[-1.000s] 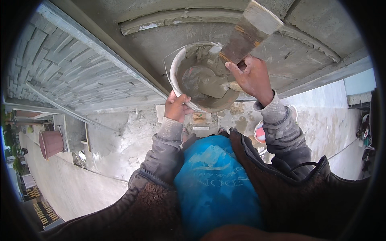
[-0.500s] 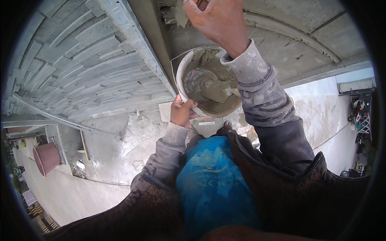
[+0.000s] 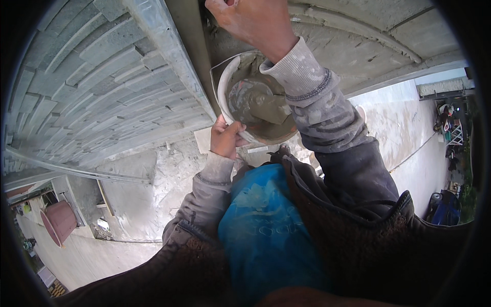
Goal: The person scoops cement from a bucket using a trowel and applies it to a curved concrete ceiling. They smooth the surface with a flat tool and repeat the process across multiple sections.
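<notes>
Far left, low in the frame: a reddish bucket [image 3: 57, 221] on the ground well below. Upper left: a grey block wall [image 3: 87, 87], courses bending with the lens, edged by a pale metal strip [image 3: 169, 56] running down toward centre. Just left of centre: left hand [image 3: 225, 137], fingers curled shut around the lower rim of a white bowl [image 3: 225, 84], thumb on the rim's edge, grey sleeve below. Centre: bowl tilted, holding wet grey mortar [image 3: 255, 105] smeared up its inside. Top centre: right hand [image 3: 253, 20] raised above the bowl against the grey plastered surface [image 3: 358, 41], fingers bent closed at the frame's upper edge; whatever lies in that grip cut off by the edge, so cannot tell what is held. Right forearm in a mortar-flecked grey sleeve [image 3: 317, 102] crossing in front of the bowl's right side. Lower centre: blue shirt [image 3: 266, 230] under a dark jacket [image 3: 368, 240]. Far right: pale ground and some clutter, too small to tell.
</notes>
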`<state>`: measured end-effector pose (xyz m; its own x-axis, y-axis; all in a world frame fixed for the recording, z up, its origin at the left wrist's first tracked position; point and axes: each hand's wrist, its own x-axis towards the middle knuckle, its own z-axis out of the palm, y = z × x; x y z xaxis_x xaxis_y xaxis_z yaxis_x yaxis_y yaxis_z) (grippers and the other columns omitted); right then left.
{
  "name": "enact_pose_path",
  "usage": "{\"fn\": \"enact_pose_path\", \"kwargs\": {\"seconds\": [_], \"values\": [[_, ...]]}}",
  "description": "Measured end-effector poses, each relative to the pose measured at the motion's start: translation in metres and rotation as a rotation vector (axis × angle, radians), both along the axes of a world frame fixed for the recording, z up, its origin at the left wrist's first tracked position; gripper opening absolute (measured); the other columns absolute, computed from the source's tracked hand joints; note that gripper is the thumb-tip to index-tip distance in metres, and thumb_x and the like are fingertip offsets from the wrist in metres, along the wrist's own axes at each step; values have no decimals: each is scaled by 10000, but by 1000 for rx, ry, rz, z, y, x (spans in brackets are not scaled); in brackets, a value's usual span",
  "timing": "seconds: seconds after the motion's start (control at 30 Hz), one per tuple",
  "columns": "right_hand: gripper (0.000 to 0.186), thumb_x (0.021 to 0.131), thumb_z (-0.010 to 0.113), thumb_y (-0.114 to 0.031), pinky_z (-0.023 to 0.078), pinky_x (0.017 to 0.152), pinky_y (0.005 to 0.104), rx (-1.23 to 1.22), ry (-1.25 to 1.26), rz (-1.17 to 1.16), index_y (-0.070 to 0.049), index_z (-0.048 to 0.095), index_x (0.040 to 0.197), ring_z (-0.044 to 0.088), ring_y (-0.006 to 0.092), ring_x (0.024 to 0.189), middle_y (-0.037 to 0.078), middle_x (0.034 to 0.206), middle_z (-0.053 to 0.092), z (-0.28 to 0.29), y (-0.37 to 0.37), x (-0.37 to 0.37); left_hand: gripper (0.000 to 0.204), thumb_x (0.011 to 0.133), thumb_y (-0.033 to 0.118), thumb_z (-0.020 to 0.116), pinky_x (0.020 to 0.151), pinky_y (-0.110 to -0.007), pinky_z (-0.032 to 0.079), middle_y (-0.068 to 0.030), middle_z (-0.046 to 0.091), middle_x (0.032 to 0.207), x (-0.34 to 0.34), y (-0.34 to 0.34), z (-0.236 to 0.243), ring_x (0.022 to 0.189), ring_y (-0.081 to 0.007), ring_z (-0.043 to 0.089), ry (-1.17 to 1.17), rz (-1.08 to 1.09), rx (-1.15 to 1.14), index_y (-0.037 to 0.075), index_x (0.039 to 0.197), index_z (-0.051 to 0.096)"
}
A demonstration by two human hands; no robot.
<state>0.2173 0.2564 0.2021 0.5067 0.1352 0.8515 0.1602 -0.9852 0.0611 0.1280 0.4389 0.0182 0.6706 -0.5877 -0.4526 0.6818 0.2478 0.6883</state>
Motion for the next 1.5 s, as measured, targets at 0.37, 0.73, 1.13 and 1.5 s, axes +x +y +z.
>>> {"fn": "enact_pose_path", "kwargs": {"seconds": [0.37, 0.73, 1.13, 1.5], "values": [[325, 864, 625, -183, 513, 534, 477, 293, 53, 48, 75, 573, 1055, 616, 428, 572, 233, 629, 605, 5, 16, 4, 395, 836, 2, 538, 680, -370, 649, -106, 667, 1002, 6, -6, -11, 814, -219, 711, 0, -83, -28, 53, 1228, 525], [378, 865, 600, -178, 519, 532, 505, 412, -1, 56, 77, 563, 1141, 640, 417, 572, 232, 633, 630, -6, 21, 10, 342, 829, -27, 546, 635, -368, 651, -85, 661, 920, 5, -24, -8, 739, -201, 705, 18, -47, -5, 51, 1163, 558], [234, 836, 621, -171, 507, 530, 505, 439, 33, 5, 25, 558, 949, 633, 439, 570, 238, 607, 610, 7, -17, -14, 318, 824, -25, 557, 554, -340, 620, -76, 646, 858, -5, -58, -8, 646, -178, 672, 34, -28, -20, 62, 1130, 555], [168, 814, 664, -134, 508, 548, 486, 459, -18, -52, -9, 578, 884, 642, 420, 602, 209, 649, 629, 3, -66, -41, 359, 815, -16, 573, 606, -368, 636, -54, 653, 892, -14, -72, -4, 697, -189, 692, 22, -43, 26, 74, 1162, 577]]}}
